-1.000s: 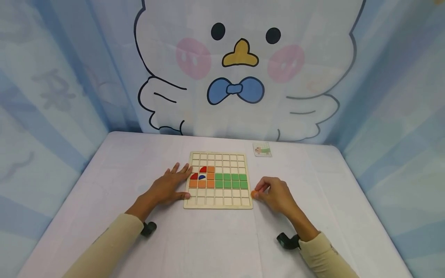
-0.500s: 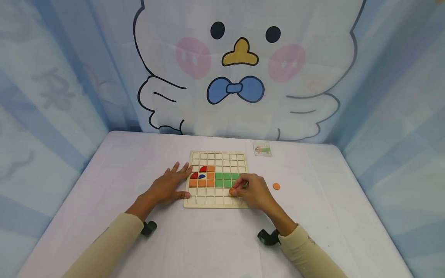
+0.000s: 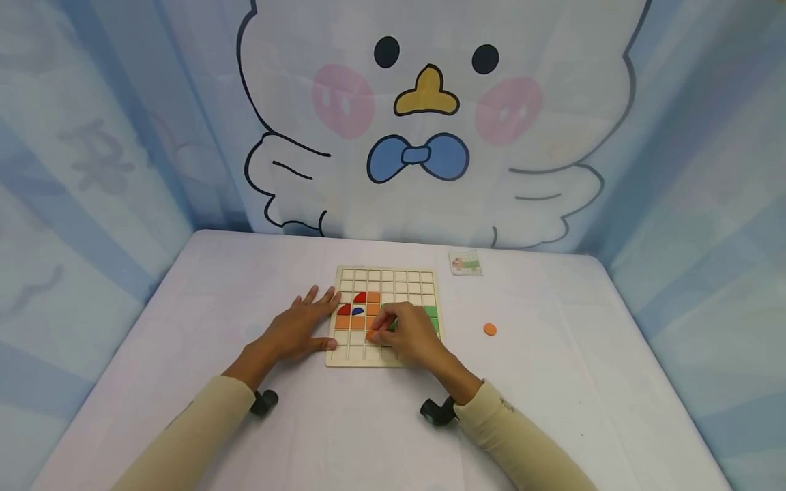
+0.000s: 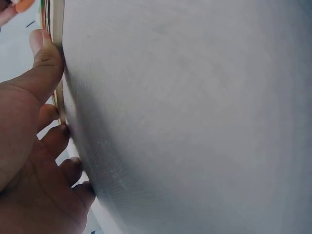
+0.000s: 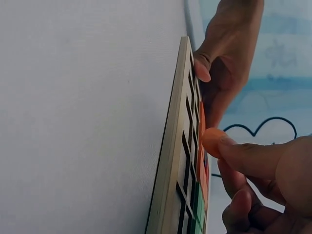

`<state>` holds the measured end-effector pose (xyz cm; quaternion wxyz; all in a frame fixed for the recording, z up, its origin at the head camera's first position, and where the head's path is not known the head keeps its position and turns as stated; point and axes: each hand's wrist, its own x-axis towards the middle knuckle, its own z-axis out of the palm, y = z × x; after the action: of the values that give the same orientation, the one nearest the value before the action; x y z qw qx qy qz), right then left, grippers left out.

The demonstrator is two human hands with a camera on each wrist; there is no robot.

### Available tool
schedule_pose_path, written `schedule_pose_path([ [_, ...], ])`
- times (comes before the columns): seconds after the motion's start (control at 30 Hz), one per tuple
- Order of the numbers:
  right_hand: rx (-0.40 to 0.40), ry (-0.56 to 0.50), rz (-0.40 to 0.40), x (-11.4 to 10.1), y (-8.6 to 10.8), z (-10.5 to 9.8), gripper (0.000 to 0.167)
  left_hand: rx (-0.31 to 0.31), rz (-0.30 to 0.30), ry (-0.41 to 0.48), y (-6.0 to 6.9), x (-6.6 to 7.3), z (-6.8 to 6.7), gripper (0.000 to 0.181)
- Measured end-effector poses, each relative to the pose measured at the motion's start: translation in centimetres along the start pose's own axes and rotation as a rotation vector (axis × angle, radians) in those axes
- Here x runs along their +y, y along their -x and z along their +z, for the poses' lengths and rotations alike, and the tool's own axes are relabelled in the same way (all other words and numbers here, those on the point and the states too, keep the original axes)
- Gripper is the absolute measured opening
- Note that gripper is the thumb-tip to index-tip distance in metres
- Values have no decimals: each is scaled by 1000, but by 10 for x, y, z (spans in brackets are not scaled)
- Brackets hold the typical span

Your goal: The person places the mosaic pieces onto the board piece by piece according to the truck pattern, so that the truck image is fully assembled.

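Note:
A square wooden grid board (image 3: pixel 357 354) lies on the table, with orange, green, red and blue pieces set in some cells. My right hand (image 3: pixel 413 334) is over its middle, thumb and finger pinching a round orange disc (image 5: pixel 213 141) just above the cells below the orange row. Part of the green block is hidden under this hand. My left hand (image 3: pixel 299 329) lies spread at the board's left edge, the thumb (image 4: pixel 46 63) and fingertips touching the rim.
A second orange disc (image 3: pixel 489 329) lies on the table right of the board. Behind the board's right corner is a small picture card (image 3: pixel 464 262). A curtain with a cartoon bird (image 3: pixel 424 204) hangs behind the table.
My right hand has carried the orange disc leftward from the board's right edge to over its middle, uncovering the other disc on the table. My left hand has stayed in place.

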<state>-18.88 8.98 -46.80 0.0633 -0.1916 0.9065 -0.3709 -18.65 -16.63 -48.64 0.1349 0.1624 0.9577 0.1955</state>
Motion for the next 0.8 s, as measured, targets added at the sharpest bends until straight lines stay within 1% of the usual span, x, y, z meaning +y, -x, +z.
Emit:
schedule_pose_path([
  [0.17,-2,39,-31,-8,-9,11,14,13,19,0,0,-2,0,100],
  [0.4,8,100,-47,-12,-16,22,12,20,21,5,0,-2,1,100],
  [0.5,-5,108,-32,-15,-17,24,11,17,17,3,0,-1,0,100],
  [0.67,-52,115,-13,-17,-17,24,10,18,15,-4,0,0,0,100],
  [0.8,-65,134,4,-17,-17,22,11,21,16,-4,1,1,-1,100],
])
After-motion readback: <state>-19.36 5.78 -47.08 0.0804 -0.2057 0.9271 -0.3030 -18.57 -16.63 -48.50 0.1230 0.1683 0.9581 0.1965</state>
